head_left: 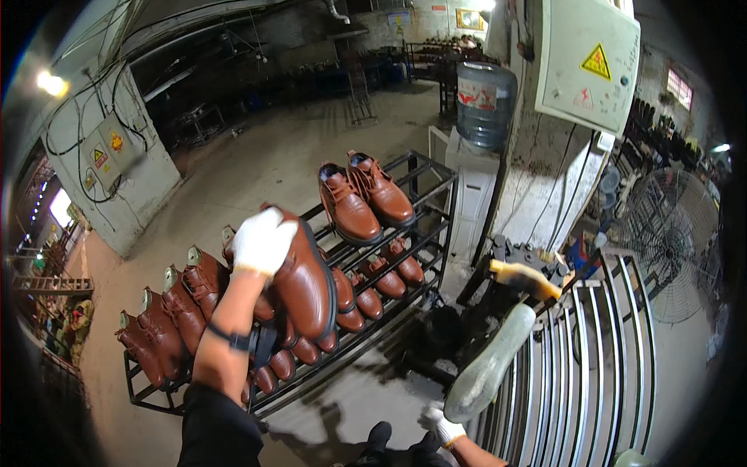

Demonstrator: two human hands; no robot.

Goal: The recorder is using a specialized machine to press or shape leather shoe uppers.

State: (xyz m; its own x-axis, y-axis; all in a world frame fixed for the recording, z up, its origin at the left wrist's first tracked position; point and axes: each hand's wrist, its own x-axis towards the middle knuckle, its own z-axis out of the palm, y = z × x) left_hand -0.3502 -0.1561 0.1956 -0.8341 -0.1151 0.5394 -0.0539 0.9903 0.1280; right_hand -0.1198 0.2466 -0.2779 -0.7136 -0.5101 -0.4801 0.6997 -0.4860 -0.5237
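Observation:
My left hand (264,240), in a white glove, is closed on the upper back part of a brown leather shoe (302,282). The shoe hangs toe-down over the black metal shoe rack (445,233), its dark sole facing right. At the lower right my right hand (445,427), also gloved, is closed at the lower, wider end of a grey-green shoe last (490,366). That last is tilted, its narrow end pointing up and right. A pair of brown lace-up shoes (354,206) stands on the rack's top level, right of the held shoe.
More brown shoes (187,300) fill the rack. At right is a slatted metal rack (591,350), with a yellow piece (525,279) on a dark stand beside it. A water dispenser (471,187), an electrical box (589,66) and a large fan (668,241) stand beyond.

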